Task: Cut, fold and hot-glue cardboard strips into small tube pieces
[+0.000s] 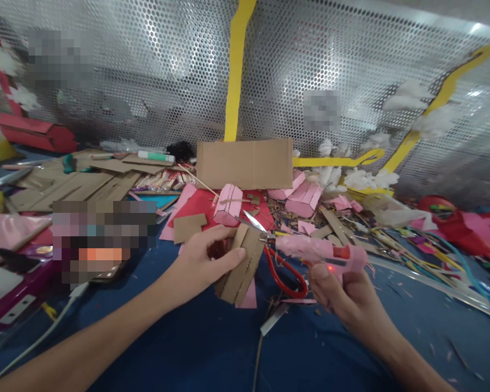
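Note:
My left hand (206, 258) grips a small folded cardboard piece (245, 264), its thumb pressed on the near face. In my right hand (347, 294) is a pink hot glue gun (318, 249) with a small red light showing. The gun's metal nozzle is at the upper right edge of the cardboard. Behind and below the nozzle lie red-handled scissors (286, 276), their blades pointing away and partly hidden. A pink paper strip (250, 295) shows under the cardboard. Just beyond stands a pink paper-covered box shape (228, 204) on red paper (200, 204).
A cardboard panel (245, 164) leans against the perforated metal wall (286, 65). Flat cardboard pieces (73, 188) are stacked at left, near a white cable (53, 329). Scraps, sticks and more pink box shapes (304, 197) lie to the right. A cord (258, 359) runs toward me.

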Demonstrator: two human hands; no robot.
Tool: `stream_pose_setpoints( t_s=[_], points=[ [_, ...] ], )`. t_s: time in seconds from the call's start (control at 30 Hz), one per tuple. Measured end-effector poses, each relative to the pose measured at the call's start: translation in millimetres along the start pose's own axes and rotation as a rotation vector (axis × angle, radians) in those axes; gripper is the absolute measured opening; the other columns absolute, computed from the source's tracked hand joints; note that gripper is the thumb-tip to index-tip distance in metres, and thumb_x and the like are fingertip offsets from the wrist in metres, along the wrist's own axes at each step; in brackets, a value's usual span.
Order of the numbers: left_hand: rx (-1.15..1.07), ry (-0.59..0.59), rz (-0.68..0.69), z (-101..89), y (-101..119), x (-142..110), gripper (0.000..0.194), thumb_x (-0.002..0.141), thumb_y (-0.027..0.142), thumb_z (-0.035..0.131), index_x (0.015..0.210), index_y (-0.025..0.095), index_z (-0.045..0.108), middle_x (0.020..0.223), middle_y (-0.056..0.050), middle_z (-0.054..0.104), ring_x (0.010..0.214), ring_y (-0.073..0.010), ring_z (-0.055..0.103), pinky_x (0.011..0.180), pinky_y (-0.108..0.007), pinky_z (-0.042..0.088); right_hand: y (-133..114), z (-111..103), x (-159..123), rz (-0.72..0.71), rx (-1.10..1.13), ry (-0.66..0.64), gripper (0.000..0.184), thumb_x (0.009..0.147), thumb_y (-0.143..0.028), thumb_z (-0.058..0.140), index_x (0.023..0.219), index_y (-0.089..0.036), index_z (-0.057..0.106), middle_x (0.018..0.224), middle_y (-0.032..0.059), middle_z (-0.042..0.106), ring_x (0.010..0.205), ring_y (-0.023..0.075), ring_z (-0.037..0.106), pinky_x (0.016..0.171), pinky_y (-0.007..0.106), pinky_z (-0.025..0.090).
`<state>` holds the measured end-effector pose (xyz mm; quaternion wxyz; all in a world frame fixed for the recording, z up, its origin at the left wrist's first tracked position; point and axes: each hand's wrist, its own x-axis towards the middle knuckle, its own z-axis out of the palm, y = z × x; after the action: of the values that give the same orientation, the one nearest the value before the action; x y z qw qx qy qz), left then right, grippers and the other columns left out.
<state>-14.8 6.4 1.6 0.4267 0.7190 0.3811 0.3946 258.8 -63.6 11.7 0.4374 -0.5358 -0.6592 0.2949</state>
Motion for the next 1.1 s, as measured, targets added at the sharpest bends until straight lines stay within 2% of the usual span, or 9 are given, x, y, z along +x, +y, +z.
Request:
stream_pose_setpoints(
  t_s=[0.1,0.33,0.5,0.7,0.8,0.9,0.97,1.1],
  points=[
    [-0.007,-0.004,0.000,0.2,-0.3,0.1,0.036,0.094,0.045,0.066,0.116,0.017,0.074,0.101,-0.008,0.075,0.089,-0.0246,0.067,0.075,-0.034,0.056,2.0,-0.8,-0.3,0.051,0.032,-0.070,0.053,0.100,-0.060,0.057,0.062,-0.024,0.047,0.050,-0.0034,0.043,0.045,0.0118,0.038,0.041,0.024,0.035],
    [-0.005,-0.013,0.003,1.0,0.5,0.6,0.034,0.094,0.044,0.066,0.113,0.017,0.074,0.099,-0.007,0.074,0.085,-0.0228,0.066,0.070,-0.031,0.054,3.8,2.4,-2.9,0.080,0.090,0.003,0.043,0.100,-0.060,0.058,0.080,-0.022,0.060,0.056,-0.0043,0.044,0.047,0.0126,0.039,0.043,0.026,0.035],
    [0.022,-0.006,0.002,1.0,-1.5,0.5,0.033,0.094,0.044,0.066,0.111,0.017,0.074,0.095,-0.006,0.073,0.083,-0.0220,0.065,0.070,-0.030,0.052,0.0,5.3,-4.8,0.081,0.122,0.039,0.045,0.099,-0.060,0.058,0.074,-0.022,0.056,0.056,-0.0042,0.043,0.048,0.0119,0.037,0.044,0.026,0.033],
    [0.039,-0.016,-0.006,0.9,-2.4,0.4,0.033,0.096,0.044,0.064,0.110,0.016,0.073,0.091,-0.004,0.069,0.081,-0.0205,0.063,0.070,-0.030,0.051,2.2,4.3,-4.9,0.057,0.090,0.015,0.047,0.100,-0.059,0.058,0.070,-0.023,0.054,0.054,-0.0041,0.042,0.048,0.0119,0.037,0.045,0.026,0.033],
    [0.039,-0.015,-0.014,0.1,-0.2,0.8,0.036,0.095,0.044,0.063,0.115,0.016,0.073,0.096,-0.006,0.071,0.084,-0.0218,0.065,0.073,-0.031,0.053,2.0,3.7,-4.5,0.083,0.078,0.027,0.050,0.100,-0.059,0.058,0.067,-0.022,0.053,0.053,-0.0041,0.043,0.048,0.0111,0.038,0.045,0.026,0.032],
    [0.031,-0.003,-0.012,-0.4,1.1,1.1,0.036,0.094,0.044,0.064,0.117,0.017,0.072,0.101,-0.007,0.073,0.087,-0.0230,0.066,0.075,-0.032,0.054,0.5,3.7,-3.7,0.048,0.080,0.001,0.055,0.100,-0.059,0.058,0.060,-0.022,0.047,0.052,-0.0034,0.044,0.047,0.0108,0.039,0.045,0.026,0.033],
    [0.030,-0.002,-0.011,-0.3,1.0,1.2,0.036,0.094,0.045,0.065,0.115,0.017,0.073,0.100,-0.007,0.073,0.087,-0.0232,0.066,0.074,-0.033,0.054,0.3,3.9,-3.5,0.046,0.076,0.002,0.054,0.100,-0.060,0.057,0.062,-0.022,0.049,0.052,-0.0037,0.044,0.047,0.0110,0.039,0.044,0.026,0.032],
    [0.034,-0.016,-0.020,0.1,0.2,0.2,0.032,0.094,0.044,0.064,0.108,0.017,0.073,0.092,-0.005,0.070,0.083,-0.0223,0.064,0.071,-0.032,0.052,1.7,4.1,-4.0,0.094,0.064,0.044,0.047,0.099,-0.062,0.057,0.077,-0.021,0.058,0.055,-0.0047,0.043,0.047,0.0114,0.040,0.044,0.026,0.032]
  ],
)
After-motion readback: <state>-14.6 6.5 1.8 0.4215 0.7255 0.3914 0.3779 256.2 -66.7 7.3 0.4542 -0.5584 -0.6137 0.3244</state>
